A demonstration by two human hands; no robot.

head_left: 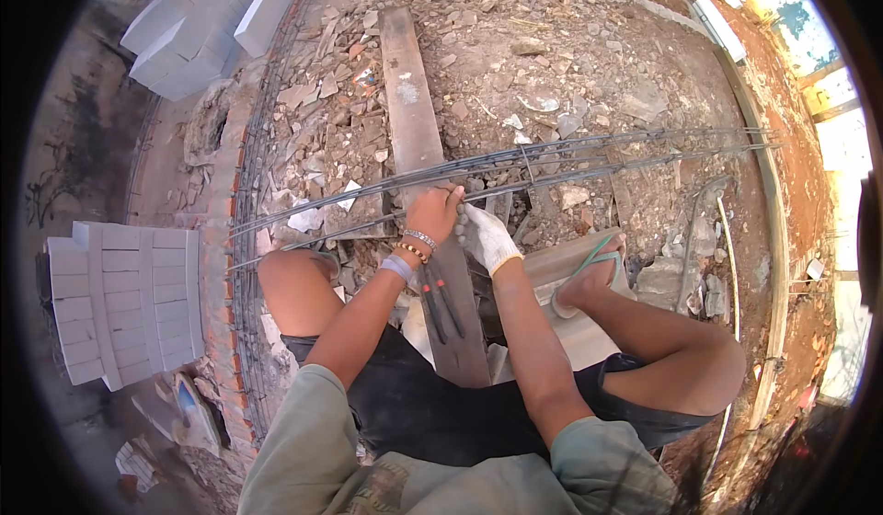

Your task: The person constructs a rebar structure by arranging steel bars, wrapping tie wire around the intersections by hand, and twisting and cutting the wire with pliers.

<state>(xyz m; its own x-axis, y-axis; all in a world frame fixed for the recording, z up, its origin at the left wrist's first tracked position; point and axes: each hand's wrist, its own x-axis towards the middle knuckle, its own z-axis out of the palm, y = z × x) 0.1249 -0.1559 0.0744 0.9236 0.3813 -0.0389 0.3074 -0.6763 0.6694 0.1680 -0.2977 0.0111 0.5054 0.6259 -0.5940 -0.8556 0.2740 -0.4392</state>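
Note:
Long thin steel bars [570, 165] run across in front of me, over a wooden plank [409, 101]. My left hand [434, 211], bare with bracelets at the wrist, is closed at the nearer bars; what its fingers pinch is too small to make out. Beside it, almost touching, my right hand [486, 236] wears a white glove with grey fingertips. Its fingers are curled together just below the bars, and anything inside them is hidden. A pair of pincers [441, 308] with dark handles and red marks lies on the plank below my hands.
Stacked pale blocks [129, 299] stand at the left, with more blocks [198, 32] at the upper left. Rubble [552, 64] covers the ground beyond the bars. A brick edge with rebar [241, 285] runs down the left, a timber board [780, 285] down the right.

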